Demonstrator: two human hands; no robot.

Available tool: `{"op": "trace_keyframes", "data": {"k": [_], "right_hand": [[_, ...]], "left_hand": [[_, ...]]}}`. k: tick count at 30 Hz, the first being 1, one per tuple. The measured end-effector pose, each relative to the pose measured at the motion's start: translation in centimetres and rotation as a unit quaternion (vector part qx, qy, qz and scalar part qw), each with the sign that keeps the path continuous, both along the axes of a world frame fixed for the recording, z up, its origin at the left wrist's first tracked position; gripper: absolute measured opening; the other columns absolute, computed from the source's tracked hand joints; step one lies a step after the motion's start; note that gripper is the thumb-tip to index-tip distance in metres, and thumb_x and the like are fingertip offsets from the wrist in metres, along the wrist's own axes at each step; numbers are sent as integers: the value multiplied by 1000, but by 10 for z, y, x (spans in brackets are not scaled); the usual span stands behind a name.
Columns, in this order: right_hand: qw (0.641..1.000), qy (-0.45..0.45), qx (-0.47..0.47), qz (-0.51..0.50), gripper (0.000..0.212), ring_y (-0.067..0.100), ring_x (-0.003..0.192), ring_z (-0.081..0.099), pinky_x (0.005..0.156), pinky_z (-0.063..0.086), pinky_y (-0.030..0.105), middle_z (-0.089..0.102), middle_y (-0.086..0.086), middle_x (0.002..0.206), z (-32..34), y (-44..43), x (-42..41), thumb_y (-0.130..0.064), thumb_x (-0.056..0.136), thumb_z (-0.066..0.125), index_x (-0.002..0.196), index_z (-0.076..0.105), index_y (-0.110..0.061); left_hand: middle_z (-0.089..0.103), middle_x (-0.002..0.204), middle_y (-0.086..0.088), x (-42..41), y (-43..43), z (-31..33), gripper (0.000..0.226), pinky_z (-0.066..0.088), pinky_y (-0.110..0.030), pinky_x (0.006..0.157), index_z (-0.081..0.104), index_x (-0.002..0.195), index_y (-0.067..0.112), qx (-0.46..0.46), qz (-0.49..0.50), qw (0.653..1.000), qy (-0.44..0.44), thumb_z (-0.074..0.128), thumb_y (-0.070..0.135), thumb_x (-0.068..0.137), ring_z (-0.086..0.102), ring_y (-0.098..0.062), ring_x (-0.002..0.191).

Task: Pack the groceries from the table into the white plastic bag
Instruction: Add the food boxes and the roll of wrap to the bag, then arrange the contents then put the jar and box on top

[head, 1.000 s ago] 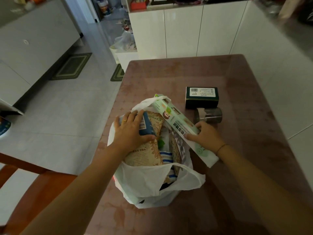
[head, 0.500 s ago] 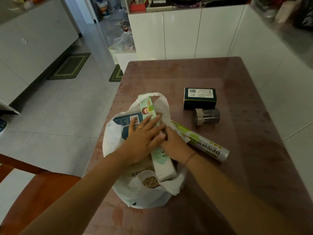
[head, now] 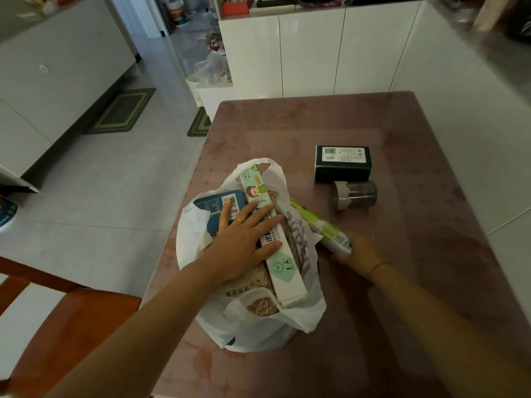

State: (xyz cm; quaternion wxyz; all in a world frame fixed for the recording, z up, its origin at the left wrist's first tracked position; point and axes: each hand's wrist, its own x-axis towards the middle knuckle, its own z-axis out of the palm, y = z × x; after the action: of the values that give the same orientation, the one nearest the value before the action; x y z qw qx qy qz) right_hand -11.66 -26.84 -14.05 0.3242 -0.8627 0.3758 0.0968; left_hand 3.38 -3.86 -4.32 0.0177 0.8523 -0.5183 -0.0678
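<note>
Fingers (head: 254, 218) of the left hand (head: 238, 245) lie straight and spread, pressing flat on the long white-and-green carton (head: 283, 271); this carton lies on top of the load in the white plastic bag (head: 191, 225), with a blue box (head: 214, 206) beside it and a brown packet (head: 258, 307) under it. The right hand (head: 360, 251) is blurred; its fingers appear curled round the near end of the green-and-white roll (head: 313, 222), which lies against the bag's right side, outside the mouth.

Step in hand: steady the load; take up the roll. The next move calls for carrying the roll over the rim and laying it alongside the carton; the left hand should clear the mouth first.

Left on the table (head: 316, 122): a dark green box (head: 342, 168); a jar (head: 355, 196) on its side just beside it.
</note>
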Motion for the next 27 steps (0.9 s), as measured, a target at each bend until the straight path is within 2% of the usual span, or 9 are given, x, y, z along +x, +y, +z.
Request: {"op": "trace_keyframes", "data": {"k": [5, 9, 13, 17, 19, 20, 22, 24, 27], "right_hand": [[963, -131, 208, -112, 36, 13, 73, 57, 58, 45, 24, 61, 6, 95, 55, 27, -36, -26, 81, 70, 110, 52, -14], [907, -217, 324, -161, 29, 21, 80, 63, 62, 50, 30, 63, 4, 95, 116, 49, -45, -32, 88, 57, 114, 48, -23], [871, -219, 432, -87, 33, 25, 90, 67, 72, 56, 35, 67, 9, 106, 150, 84, -27, -29, 88, 56, 119, 50, -21], [891, -201, 405, -48, 35, 24, 98, 65, 86, 56, 40, 63, 6, 111, 147, 115, -2, -31, 88, 59, 120, 47, -22], [903, -202, 376, -50, 44, 24, 99, 64, 90, 54, 43, 63, 6, 113, 139, 120, 11, -35, 85, 62, 124, 48, -19], [910, -200, 361, -45, 45, 23, 99, 64, 90, 54, 43, 63, 6, 113, 137, 122, 17, -37, 84, 63, 122, 49, -19], [926, -204, 318, -5, 44, 21, 99, 63, 90, 53, 43, 64, 4, 111, 134, 125, 27, -40, 80, 65, 117, 53, -20], [935, -212, 280, 52, 45, 20, 98, 63, 90, 53, 44, 66, 4, 108, 131, 126, 34, -46, 77, 64, 112, 59, -18], [952, -171, 218, 130, 53, 19, 107, 56, 96, 48, 39, 55, 5, 118, 126, 123, 36, -53, 80, 58, 119, 57, -16]], "left_hand": [[11, 157, 17, 0, -2, -1, 74, -20, -52, 112, 14, 147, 40, 1, 11, 1000, 8, 6, 71, 80, -2, -10, 146], [15, 157, 15, -1, -3, -3, 77, -21, -49, 112, 16, 148, 36, -25, 26, 999, 18, 15, 74, 81, 2, -8, 146], [23, 155, 11, -1, -1, -1, 81, -19, -45, 114, 22, 147, 30, -74, 40, 995, 52, 21, 73, 78, 12, -7, 145], [49, 133, 6, -5, 5, 10, 39, 5, -43, 118, 44, 130, 24, -203, 92, 965, 136, 28, 37, 97, 38, -1, 125], [53, 111, 9, -7, 6, 19, 20, 37, -37, 104, 45, 115, 22, -297, 162, 918, 207, 35, 23, 99, 47, 5, 97], [51, 109, 10, -8, 6, 23, 17, 44, -33, 96, 42, 115, 25, -328, 184, 898, 230, 36, 28, 99, 49, 5, 96], [44, 133, 9, -7, 5, 31, 36, 40, -34, 105, 34, 129, 37, -346, 161, 892, 242, 34, 49, 95, 44, -2, 121], [22, 154, 14, -2, 1, 30, 49, 20, -44, 116, 28, 139, 48, -305, 85, 923, 220, 27, 60, 91, 17, -11, 144], [22, 153, 18, 6, -2, 20, 47, 9, -58, 115, 51, 126, 42, -230, 26, 958, 170, 31, 60, 88, 0, -10, 146]]}}
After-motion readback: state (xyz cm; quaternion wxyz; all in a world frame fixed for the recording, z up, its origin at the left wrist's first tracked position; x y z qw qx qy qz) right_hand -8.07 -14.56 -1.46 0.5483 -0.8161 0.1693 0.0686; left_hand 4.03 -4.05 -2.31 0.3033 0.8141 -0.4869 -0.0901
